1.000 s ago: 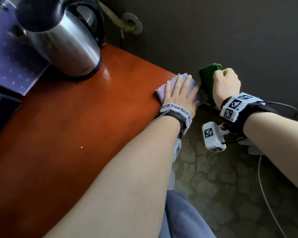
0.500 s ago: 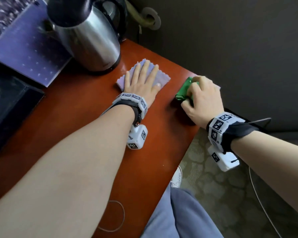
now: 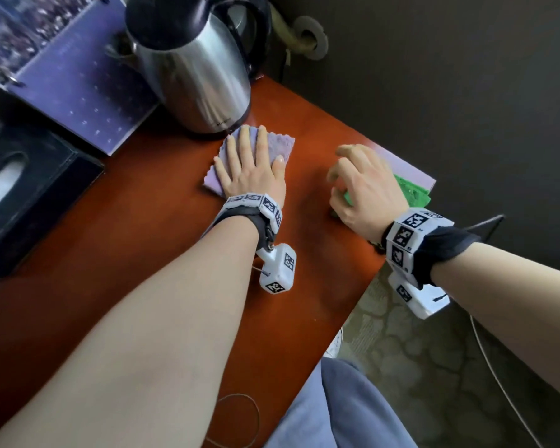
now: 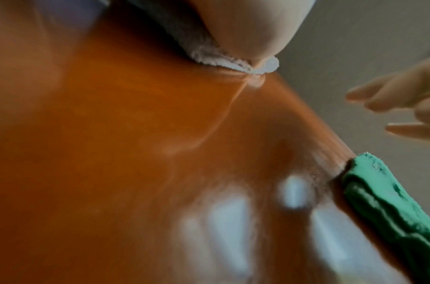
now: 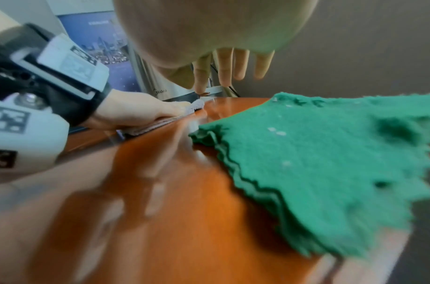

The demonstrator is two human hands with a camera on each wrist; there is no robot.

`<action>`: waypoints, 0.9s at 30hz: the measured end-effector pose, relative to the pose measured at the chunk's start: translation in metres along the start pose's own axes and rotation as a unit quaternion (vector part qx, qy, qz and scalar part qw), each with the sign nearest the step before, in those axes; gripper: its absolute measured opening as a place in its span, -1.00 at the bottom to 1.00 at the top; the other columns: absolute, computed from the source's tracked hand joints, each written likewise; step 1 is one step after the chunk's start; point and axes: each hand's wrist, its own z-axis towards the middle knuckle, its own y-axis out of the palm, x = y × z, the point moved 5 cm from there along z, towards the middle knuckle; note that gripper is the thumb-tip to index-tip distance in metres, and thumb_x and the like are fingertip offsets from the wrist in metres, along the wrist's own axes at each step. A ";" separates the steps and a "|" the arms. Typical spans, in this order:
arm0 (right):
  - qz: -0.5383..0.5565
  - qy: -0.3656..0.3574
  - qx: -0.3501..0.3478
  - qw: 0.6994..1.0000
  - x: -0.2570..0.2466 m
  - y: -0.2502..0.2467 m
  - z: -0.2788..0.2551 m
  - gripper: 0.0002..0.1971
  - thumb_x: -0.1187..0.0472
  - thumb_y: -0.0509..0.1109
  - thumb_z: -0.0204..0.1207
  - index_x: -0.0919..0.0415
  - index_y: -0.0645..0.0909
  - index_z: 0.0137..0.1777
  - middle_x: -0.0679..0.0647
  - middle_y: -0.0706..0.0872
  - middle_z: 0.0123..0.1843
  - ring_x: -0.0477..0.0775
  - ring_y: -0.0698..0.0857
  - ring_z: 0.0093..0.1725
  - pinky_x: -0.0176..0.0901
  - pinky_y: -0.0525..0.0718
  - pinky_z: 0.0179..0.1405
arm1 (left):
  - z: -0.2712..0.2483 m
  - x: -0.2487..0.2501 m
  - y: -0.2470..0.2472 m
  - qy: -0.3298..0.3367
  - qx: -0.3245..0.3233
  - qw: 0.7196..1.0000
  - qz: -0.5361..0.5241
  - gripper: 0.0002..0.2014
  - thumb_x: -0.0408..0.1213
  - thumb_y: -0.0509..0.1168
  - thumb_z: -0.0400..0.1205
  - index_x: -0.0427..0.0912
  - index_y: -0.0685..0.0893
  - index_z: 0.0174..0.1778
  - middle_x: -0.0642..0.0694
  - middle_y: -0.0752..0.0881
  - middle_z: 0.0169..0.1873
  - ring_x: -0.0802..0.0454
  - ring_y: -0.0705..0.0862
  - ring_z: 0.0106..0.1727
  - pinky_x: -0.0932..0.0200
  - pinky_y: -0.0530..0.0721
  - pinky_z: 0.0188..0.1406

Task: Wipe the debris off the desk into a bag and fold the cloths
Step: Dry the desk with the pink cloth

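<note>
My left hand (image 3: 249,169) lies flat, fingers straight, on a folded lilac cloth (image 3: 280,145) on the orange desk (image 3: 143,253), right in front of the kettle. The left wrist view shows my palm over that cloth's edge (image 4: 233,63). A folded green cloth (image 3: 413,192) lies at the desk's right corner on a pale sheet (image 3: 404,164). My right hand (image 3: 359,185) hovers just above the green cloth (image 5: 330,153). Its fingers (image 5: 225,67) are spread, lifted and hold nothing.
A steel kettle (image 3: 194,69) stands at the back, beside a purple booklet (image 3: 72,88). A black tissue box (image 3: 23,189) sits at the left. The desk's right edge drops to patterned carpet (image 3: 434,367) with a white cable (image 3: 498,373).
My left hand slid the lilac cloth from the desk's right edge inward to the kettle. My right hand brought the green cloth onto the desk corner and let go of it.
</note>
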 end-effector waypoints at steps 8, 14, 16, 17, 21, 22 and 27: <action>0.049 -0.006 -0.095 0.994 -0.030 0.025 0.013 -0.62 0.33 0.25 0.50 0.32 0.52 0.34 0.28 0.42 0.53 0.29 0.38 0.53 0.03 0.43 0.49 | -0.021 -0.063 -0.008 0.028 -0.063 0.997 0.021 -0.37 0.09 -0.06 0.77 0.14 -0.12 0.75 0.02 -0.12 0.75 -0.06 -0.15 0.76 -0.22 -0.12 0.71; -0.036 0.037 -0.158 0.986 -0.050 0.054 0.019 -0.33 0.13 0.19 0.59 0.44 0.13 0.63 0.41 0.04 0.68 0.46 0.06 0.65 0.20 0.10 0.65 | -0.003 -0.113 -0.018 -0.047 -0.084 0.995 -0.037 -0.32 0.03 -0.02 0.73 0.08 -0.15 0.75 0.08 -0.16 0.75 0.02 -0.19 0.75 -0.19 -0.19 0.70; -0.056 0.045 -0.154 0.985 -0.055 0.050 0.023 -0.38 0.11 0.14 0.61 0.45 0.18 0.59 0.41 0.10 0.66 0.45 0.10 0.64 0.16 0.17 0.64 | 0.009 -0.129 -0.020 -0.053 -0.068 0.995 -0.046 -0.31 0.01 0.02 0.70 0.08 -0.10 0.75 0.09 -0.10 0.75 0.02 -0.14 0.75 -0.19 -0.15 0.70; -0.064 0.049 -0.154 0.985 -0.056 0.048 0.025 -0.41 0.10 0.12 0.62 0.45 0.23 0.56 0.40 0.14 0.65 0.43 0.13 0.63 0.14 0.24 0.60 | 0.015 -0.136 -0.021 -0.047 -0.064 0.996 -0.038 -0.30 0.01 0.02 0.69 0.07 -0.08 0.75 0.08 -0.08 0.75 0.02 -0.12 0.75 -0.18 -0.13 0.70; -0.096 0.061 -0.169 0.979 -0.058 0.043 0.035 -0.47 0.09 0.10 0.62 0.41 0.33 0.50 0.35 0.21 0.63 0.36 0.23 0.61 0.12 0.46 0.41 | 0.043 -0.158 -0.021 -0.022 -0.058 0.998 -0.009 -0.30 0.02 0.03 0.69 0.02 -0.03 0.76 0.02 -0.03 0.75 0.02 -0.08 0.75 -0.14 -0.10 0.71; -0.104 0.062 -0.173 0.977 -0.058 0.044 0.036 -0.45 0.10 0.10 0.62 0.41 0.30 0.53 0.35 0.20 0.64 0.37 0.23 0.61 0.13 0.47 0.40 | 0.050 -0.160 -0.020 -0.017 -0.054 0.998 -0.007 -0.30 0.02 0.04 0.69 0.01 -0.02 0.76 0.00 -0.02 0.75 0.02 -0.08 0.75 -0.13 -0.10 0.71; -0.135 0.060 -0.191 0.971 -0.061 0.050 0.028 -0.36 0.14 0.10 0.63 0.39 0.08 0.65 0.37 0.06 0.68 0.37 0.10 0.67 0.12 0.44 0.45 | 0.067 -0.160 -0.019 0.019 -0.031 0.999 -0.004 -0.30 0.04 0.02 0.68 -0.03 0.02 0.75 -0.04 0.02 0.75 -0.02 -0.02 0.75 -0.13 -0.07 0.70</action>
